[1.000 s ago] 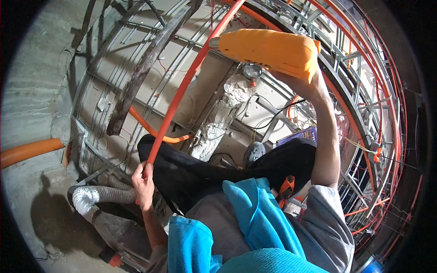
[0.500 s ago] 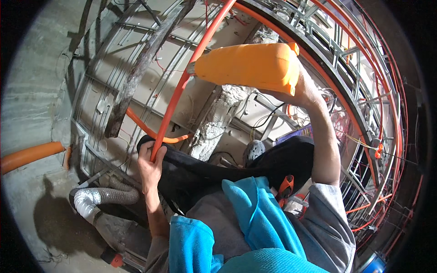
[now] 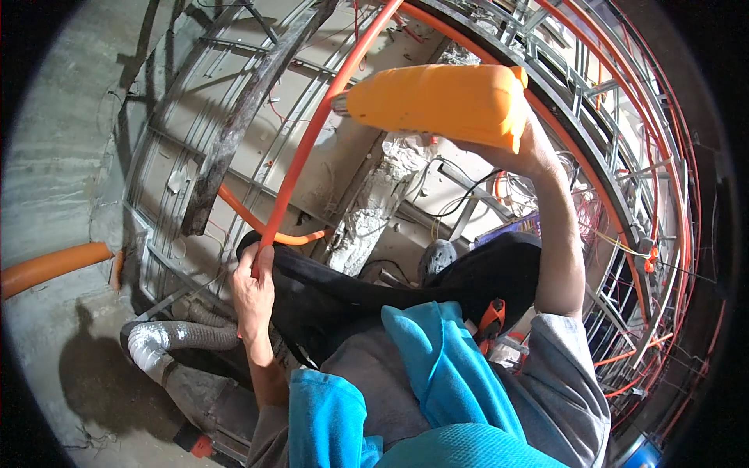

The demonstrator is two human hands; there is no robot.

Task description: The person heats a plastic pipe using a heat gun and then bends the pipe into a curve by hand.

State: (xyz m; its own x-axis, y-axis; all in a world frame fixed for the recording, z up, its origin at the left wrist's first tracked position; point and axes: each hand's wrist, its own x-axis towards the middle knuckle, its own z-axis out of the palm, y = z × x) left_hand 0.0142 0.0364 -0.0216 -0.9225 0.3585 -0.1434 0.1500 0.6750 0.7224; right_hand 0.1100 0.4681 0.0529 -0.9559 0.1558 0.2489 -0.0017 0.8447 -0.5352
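My left hand [image 3: 252, 292] is wrapped round the lower part of a long red plastic conduit pipe [image 3: 307, 148], which slants up and away to the right. In my raised right hand [image 3: 530, 152] is an orange power tool [image 3: 437, 100], its body hiding most of my fingers. The tool has a short metal nose, pointing left at the pipe's middle. A small gap shows between nose and pipe. Whether it is a drill or a heat gun I cannot tell.
Beyond my knees runs a metal stud frame with boards [image 3: 499, 460] no blocking my lap. A dark beam [image 3: 250, 117] crosses it on the left. Orange pipes [image 3: 55, 269] come out of the concrete wall. A silver flexible duct [image 3: 187, 335] lies at lower left.
My right hand has moved the orange tool slightly right and upward, taking its nose off the pipe. My left hand keeps its grip, and the pipe has shifted a little.
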